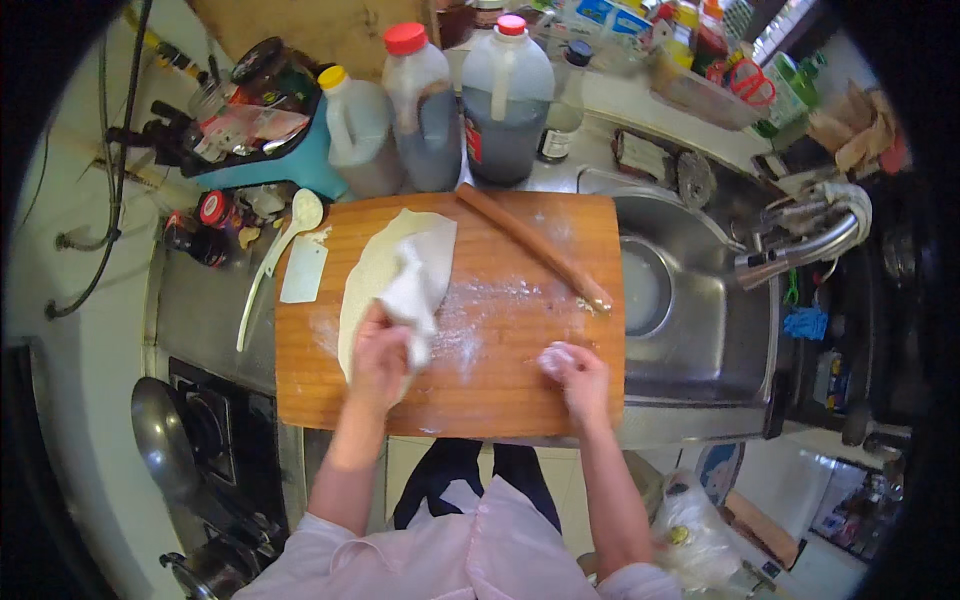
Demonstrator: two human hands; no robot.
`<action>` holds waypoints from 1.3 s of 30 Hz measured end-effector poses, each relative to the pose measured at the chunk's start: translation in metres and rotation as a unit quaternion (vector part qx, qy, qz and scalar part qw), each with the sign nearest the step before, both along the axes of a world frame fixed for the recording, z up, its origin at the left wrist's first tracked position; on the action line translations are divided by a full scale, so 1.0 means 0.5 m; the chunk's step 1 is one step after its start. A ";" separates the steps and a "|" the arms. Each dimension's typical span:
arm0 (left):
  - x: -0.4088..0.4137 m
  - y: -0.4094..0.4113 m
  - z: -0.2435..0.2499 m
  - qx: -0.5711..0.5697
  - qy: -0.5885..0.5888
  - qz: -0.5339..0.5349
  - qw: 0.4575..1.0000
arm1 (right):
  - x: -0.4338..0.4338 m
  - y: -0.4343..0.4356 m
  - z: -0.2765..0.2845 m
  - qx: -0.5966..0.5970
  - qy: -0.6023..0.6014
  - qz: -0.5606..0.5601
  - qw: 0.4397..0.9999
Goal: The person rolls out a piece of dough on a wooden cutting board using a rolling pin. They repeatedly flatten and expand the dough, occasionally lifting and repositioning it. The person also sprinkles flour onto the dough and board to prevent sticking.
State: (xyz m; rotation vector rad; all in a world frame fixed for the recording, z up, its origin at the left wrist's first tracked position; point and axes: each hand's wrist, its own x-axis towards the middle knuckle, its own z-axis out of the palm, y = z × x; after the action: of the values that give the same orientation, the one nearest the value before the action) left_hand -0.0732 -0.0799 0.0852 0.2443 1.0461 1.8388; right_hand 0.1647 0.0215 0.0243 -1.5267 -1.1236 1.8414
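Observation:
A flat rolled sheet of dough (364, 292) lies on the left half of a floured wooden board (495, 397). My left hand (381, 356), over the sheet's lower part, pinches a blurred white, cloth-like piece (412, 296); whether it is cloth or a floured flap of dough I cannot tell. Near the board's lower right edge, my right hand (583, 379) grips a small whitish crumpled lump (556, 360) in its fingertips. A wooden rolling pin (532, 244) rests diagonally across the upper right of the board. The white scraper (304, 270) lies at the board's left edge.
Left of the board is a long white spoon (289, 229) with flour in its bowl. Large plastic jugs (506, 97) stand behind. To the right is a steel sink (697, 322) with a faucet (802, 240); at lower left, a wok (161, 442) sits by the stove.

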 end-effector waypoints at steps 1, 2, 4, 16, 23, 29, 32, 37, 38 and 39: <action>0.024 0.009 -0.022 -0.013 0.028 -0.028 0.999 | 0.008 0.005 0.004 0.001 0.034 -0.063 0.997; 0.055 0.010 -0.059 -0.030 0.126 -0.094 0.987 | 0.028 0.012 -0.001 0.005 0.067 -0.113 0.991; 0.129 0.046 -0.052 -0.145 0.484 -0.244 0.827 | 0.066 0.025 -0.012 0.014 0.104 -0.175 0.979; -0.164 0.021 -0.178 -0.269 0.685 0.029 0.677 | -0.018 0.028 -0.011 -0.038 0.185 -0.122 0.974; -0.230 0.234 -0.110 -0.401 0.610 -0.131 0.671 | -0.104 0.065 0.012 -0.066 0.157 -0.127 0.977; -0.240 0.257 -0.146 -0.361 0.687 -0.128 0.617 | -0.162 0.126 0.038 -0.047 0.131 -0.114 0.984; -0.182 0.204 -0.096 -0.256 0.561 -0.152 0.772 | -0.166 0.196 0.051 0.033 0.135 -0.136 0.981; -0.096 0.026 -0.083 -0.018 0.698 -0.059 0.713 | -0.281 0.219 0.063 0.210 0.085 -0.150 0.962; -0.082 0.010 -0.083 -0.012 0.687 -0.069 0.723 | -0.266 0.224 0.014 0.262 0.005 0.005 0.965; -0.072 0.005 -0.084 -0.001 0.675 -0.080 0.734 | -0.244 0.232 -0.031 0.306 -0.080 0.155 0.936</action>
State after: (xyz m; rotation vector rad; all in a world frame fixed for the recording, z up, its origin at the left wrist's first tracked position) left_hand -0.1092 -0.0775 0.0433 1.7959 1.8499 1.3023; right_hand 0.0428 0.1373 0.0087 -1.1840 -1.8888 1.3492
